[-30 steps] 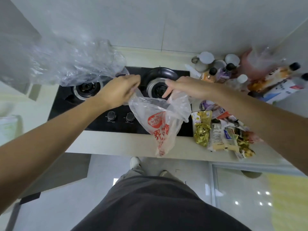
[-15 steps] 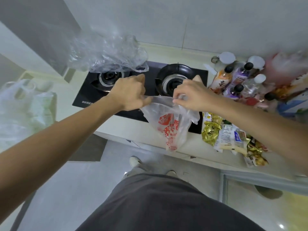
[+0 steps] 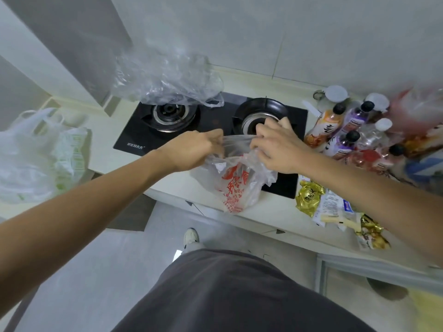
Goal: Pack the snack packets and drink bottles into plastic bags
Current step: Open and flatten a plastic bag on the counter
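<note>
Thin translucent plastic bag with red printed characters point(image 3: 236, 185): crumpled, hanging limp over front edge of pale cream kitchen surface point(image 3: 271, 212), just in front of black glass two-burner gas hob point(image 3: 215, 123). Mouth of bag stretched as a taut band between both hands. Left hand point(image 3: 191, 152): grip clamped on left rim of bag, fingers curled round the film. Right hand point(image 3: 275, 147): grip pinched on right rim, fingers bunched over gathered plastic. Contents of bag not readable through the film. Right of hob, near front edge: shiny gold foil snack packet point(image 3: 309, 196), white snack packets with blue print point(image 3: 333, 207), further gold-and-brown foil packets point(image 3: 371, 232), lying flat and overlapping. Behind them, against the wall: cluster of upright plastic drink bottles with black and white caps point(image 3: 345, 130), orange, purple and clear; far right of cluster blurred. Bare strip of surface between hanging bag and snack pile. Crumpled clear plastic bag point(image 3: 167, 80) over rear of left burner. White plastic carrier bag with green print point(image 3: 36, 154) on surface at far left, bulging; contents not discernible. Below surface edge: grey floor, white shoe point(image 3: 190, 237), dark grey garment.
</note>
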`<act>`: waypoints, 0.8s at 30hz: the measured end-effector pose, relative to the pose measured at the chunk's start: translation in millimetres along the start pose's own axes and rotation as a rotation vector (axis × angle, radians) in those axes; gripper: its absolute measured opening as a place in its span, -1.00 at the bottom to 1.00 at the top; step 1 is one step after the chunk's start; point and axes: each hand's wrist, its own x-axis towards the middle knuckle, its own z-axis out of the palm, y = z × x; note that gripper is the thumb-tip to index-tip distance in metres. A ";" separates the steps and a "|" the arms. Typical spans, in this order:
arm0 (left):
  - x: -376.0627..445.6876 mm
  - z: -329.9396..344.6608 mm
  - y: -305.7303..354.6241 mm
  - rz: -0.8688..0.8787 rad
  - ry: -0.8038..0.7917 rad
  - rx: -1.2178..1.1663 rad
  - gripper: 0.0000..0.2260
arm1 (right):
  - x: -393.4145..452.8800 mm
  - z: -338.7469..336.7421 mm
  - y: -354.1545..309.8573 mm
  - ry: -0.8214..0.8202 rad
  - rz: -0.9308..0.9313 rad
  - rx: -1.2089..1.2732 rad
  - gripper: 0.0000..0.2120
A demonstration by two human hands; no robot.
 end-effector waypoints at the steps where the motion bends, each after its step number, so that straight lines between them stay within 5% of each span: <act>1: -0.6 1.3 0.2 -0.060 -0.038 0.037 -0.70 | 2.1 2.3 -4.1 0.007 0.035 -0.041 -0.76; 3: -2.0 2.6 -0.5 -0.185 -0.063 0.079 -0.87 | 5.8 4.9 -12.7 0.009 0.117 -0.112 -0.55; 7: -8.3 5.4 -10.5 -0.358 -0.029 0.095 -0.73 | 2.3 11.8 -17.8 -0.076 0.175 -0.231 -0.37; 15: -29.4 7.6 -40.0 -0.483 -0.127 0.155 -0.15 | -12.7 10.4 -6.6 -0.238 0.223 -0.308 -0.75; 21: -36.5 10.5 -52.3 -0.445 -0.120 0.124 -0.10 | 26.6 -11.7 -59.8 0.132 0.030 0.113 -0.52; 24: -36.9 12.5 -57.4 -0.451 -0.106 0.105 -0.09 | 57.8 -5.2 -96.7 0.131 -0.148 0.243 -0.56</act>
